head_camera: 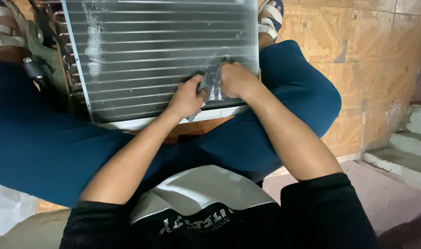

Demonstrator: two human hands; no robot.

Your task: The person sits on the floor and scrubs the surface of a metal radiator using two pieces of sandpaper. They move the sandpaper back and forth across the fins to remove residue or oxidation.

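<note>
Together, left hand (188, 97) and right hand (237, 79) pinch a grey strip (206, 83).

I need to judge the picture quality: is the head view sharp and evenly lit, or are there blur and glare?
In the head view, light is uneven: the tiled floor is bright, the lower corners dark. The finned coil panel shows pale sheen patches. The left hand and right hand on the grey piece look slightly soft; frame edges bend a little.

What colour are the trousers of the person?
Dark blue trousers, clearest in the head view.
</note>
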